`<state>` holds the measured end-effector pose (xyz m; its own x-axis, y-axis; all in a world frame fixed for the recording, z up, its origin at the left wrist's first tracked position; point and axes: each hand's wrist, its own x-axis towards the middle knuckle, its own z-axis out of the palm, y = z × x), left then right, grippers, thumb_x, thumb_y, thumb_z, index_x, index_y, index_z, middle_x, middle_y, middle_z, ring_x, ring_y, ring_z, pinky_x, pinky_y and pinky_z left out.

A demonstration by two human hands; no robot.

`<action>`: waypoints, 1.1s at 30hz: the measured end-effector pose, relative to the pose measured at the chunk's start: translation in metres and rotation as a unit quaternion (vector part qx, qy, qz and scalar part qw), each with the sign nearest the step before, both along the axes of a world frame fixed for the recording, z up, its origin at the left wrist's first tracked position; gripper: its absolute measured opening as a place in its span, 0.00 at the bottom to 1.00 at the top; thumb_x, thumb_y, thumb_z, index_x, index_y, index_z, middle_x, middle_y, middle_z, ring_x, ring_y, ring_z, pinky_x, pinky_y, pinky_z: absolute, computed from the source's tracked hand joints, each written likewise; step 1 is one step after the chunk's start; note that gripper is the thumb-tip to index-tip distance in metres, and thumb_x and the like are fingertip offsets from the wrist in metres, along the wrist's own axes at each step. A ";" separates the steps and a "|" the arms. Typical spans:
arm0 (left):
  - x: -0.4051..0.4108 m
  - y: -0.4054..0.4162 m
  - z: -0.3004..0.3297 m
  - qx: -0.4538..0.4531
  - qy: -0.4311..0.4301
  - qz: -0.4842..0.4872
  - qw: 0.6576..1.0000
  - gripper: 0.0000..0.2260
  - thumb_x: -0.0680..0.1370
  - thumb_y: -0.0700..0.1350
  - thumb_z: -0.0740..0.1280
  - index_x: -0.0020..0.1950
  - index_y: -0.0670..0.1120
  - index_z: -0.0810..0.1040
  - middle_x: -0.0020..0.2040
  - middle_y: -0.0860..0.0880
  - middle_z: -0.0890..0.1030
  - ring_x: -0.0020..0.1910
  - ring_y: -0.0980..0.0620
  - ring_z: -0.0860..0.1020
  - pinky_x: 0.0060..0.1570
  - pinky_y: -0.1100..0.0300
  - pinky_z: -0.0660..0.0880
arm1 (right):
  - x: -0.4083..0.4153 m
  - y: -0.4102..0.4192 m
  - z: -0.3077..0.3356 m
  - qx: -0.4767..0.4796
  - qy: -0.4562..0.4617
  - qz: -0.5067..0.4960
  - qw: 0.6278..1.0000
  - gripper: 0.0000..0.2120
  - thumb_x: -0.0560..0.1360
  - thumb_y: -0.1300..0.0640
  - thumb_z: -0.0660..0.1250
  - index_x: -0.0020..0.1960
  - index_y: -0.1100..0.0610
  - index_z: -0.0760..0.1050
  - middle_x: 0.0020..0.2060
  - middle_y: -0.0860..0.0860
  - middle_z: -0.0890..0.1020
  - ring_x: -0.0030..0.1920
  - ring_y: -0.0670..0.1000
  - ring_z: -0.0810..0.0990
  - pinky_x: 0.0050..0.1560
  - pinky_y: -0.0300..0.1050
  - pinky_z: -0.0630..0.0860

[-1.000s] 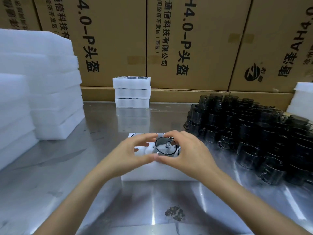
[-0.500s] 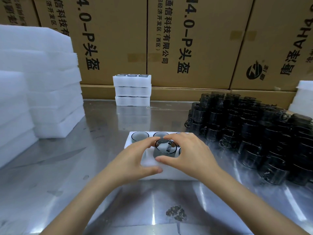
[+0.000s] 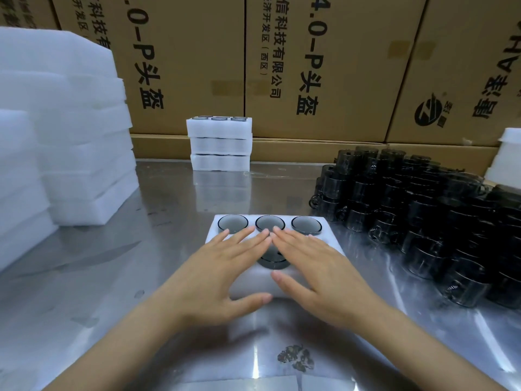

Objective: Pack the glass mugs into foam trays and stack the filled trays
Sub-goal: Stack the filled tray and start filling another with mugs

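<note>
A white foam tray (image 3: 331, 238) lies on the steel table in front of me. Three glass mugs sit in its far row: left (image 3: 233, 223), middle (image 3: 269, 222), right (image 3: 306, 224). Another mug (image 3: 273, 259) shows in the near row between my hands. My left hand (image 3: 222, 273) and my right hand (image 3: 317, 273) lie flat on the tray with straight fingers, fingertips almost meeting over the near row. The other near pockets are hidden under my palms.
A stack of three filled foam trays (image 3: 220, 143) stands at the back centre. Tall piles of foam trays (image 3: 67, 142) rise on the left. A large heap of dark glass mugs (image 3: 439, 215) covers the right. Cardboard boxes (image 3: 310, 66) wall the back.
Both hands held a mug above the tray, then lowered it into a near-row pocket. Now they have let go and lie flat on the tray top.
</note>
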<state>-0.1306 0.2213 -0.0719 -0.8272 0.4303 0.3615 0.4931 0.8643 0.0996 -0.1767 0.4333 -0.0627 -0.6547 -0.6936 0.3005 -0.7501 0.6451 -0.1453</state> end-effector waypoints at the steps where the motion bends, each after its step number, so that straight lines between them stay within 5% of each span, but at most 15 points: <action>1: 0.000 0.000 -0.002 0.000 0.002 0.003 1.000 0.35 0.74 0.68 0.54 0.76 0.56 0.47 0.76 0.62 0.50 0.75 0.63 0.44 0.74 0.60 0.41 | -0.001 -0.001 -0.002 0.011 0.009 -0.003 1.000 0.31 0.77 0.35 0.46 0.77 0.46 0.51 0.75 0.38 0.50 0.75 0.37 0.47 0.73 0.36 0.40; 12: -0.001 0.003 -0.006 -0.013 0.063 0.008 0.998 0.32 0.75 0.62 0.57 0.76 0.50 0.61 0.74 0.57 0.61 0.74 0.57 0.59 0.73 0.50 0.50 | -0.002 0.000 -0.004 0.029 0.039 0.009 0.999 0.31 0.78 0.34 0.47 0.77 0.46 0.52 0.76 0.39 0.53 0.75 0.39 0.49 0.72 0.38 0.37; 15: 0.003 0.004 -0.006 0.039 0.098 0.005 0.994 0.26 0.76 0.59 0.58 0.72 0.48 0.69 0.69 0.56 0.71 0.69 0.57 0.69 0.71 0.58 0.60 | -0.003 0.006 0.007 -0.080 0.016 0.004 0.997 0.25 0.78 0.40 0.54 0.72 0.49 0.67 0.69 0.43 0.71 0.71 0.43 0.64 0.73 0.41 0.54; 18: 0.006 0.000 -0.008 0.168 0.129 0.019 0.977 0.20 0.78 0.55 0.58 0.67 0.49 0.73 0.64 0.59 0.74 0.63 0.61 0.71 0.63 0.67 0.63 | -0.019 0.029 0.025 -0.203 0.109 -0.063 0.971 0.14 0.76 0.51 0.64 0.58 0.54 0.79 0.53 0.47 0.82 0.57 0.50 0.76 0.59 0.42 0.69; 24: 0.000 -0.008 -0.015 0.308 0.093 0.079 0.944 0.19 0.77 0.59 0.53 0.57 0.52 0.78 0.58 0.63 0.76 0.61 0.62 0.72 0.60 0.68 0.65 | -0.078 0.082 0.069 -0.182 0.136 -0.260 0.938 0.15 0.77 0.53 0.64 0.62 0.54 0.75 0.58 0.51 0.79 0.63 0.55 0.71 0.54 0.51 0.73; 33: 0.001 -0.006 -0.018 0.257 0.101 0.084 0.957 0.18 0.79 0.56 0.51 0.54 0.51 0.78 0.53 0.61 0.76 0.56 0.63 0.72 0.56 0.71 0.64 | -0.169 0.101 0.096 -0.117 0.053 -0.350 0.928 0.16 0.81 0.58 0.56 0.67 0.56 0.72 0.68 0.55 0.70 0.58 0.60 0.75 0.49 0.53 0.77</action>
<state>-0.1298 0.2155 -0.0898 -0.7599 0.0189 0.6498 0.4052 0.7954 0.4507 -0.3453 0.5345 0.0329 -0.8786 -0.0173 0.4773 -0.1777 0.9395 -0.2930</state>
